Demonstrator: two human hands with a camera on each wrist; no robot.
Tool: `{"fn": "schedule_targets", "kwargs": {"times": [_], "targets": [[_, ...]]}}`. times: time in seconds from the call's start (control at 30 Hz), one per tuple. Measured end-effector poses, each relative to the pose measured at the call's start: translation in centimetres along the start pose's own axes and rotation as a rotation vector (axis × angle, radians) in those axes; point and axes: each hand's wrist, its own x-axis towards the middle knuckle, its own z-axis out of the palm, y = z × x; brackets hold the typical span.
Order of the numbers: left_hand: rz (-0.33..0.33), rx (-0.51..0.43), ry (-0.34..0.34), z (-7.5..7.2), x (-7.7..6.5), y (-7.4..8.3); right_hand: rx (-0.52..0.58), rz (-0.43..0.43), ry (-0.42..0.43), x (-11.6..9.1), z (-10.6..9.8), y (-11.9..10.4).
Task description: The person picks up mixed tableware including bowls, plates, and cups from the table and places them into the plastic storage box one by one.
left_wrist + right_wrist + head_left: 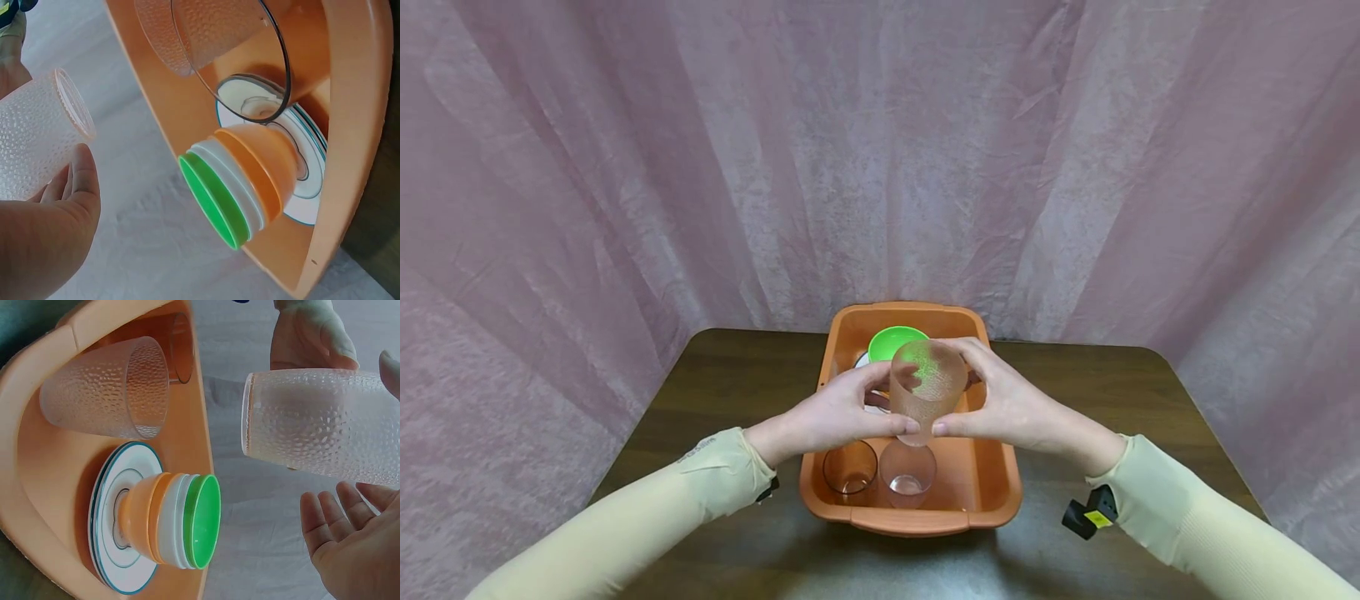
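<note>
Both hands hold a clear, pebble-textured tumbler (931,387) above an orange plastic basin (906,523), its narrower end lower. From the left side, the left hand (857,406) grips it, thumb across the near face. Around the opposite side curve the fingers of the right hand (1003,400), its thumb at the tumbler's near edge. In the right wrist view, the right fingers (337,515) lie close along the tumbler's side. Standing in the basin's near end are a second textured tumbler (103,387) and a smooth dark-rimmed glass (850,468).
A stack of green, white and orange bowls (172,519) sits on white plates (128,575) with teal rims toward the basin's far end. Beneath the basin is a dark wooden table (737,375); a pink curtain (880,167) hangs behind it.
</note>
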Motion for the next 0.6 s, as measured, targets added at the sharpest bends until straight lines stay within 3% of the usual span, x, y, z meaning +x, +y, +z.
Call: {"fn": "schedule_targets", "kwargs": {"times": [0.37,0.6], "targets": [[-0.006,-0.025,-0.014,0.64,0.13,-0.02,0.048,0.019,0.038,-0.14,0.62,0.48],[0.014,0.019,-0.054,0.72,0.32,-0.22,0.092,0.047,0.033,-0.35,0.66,0.86]]}}
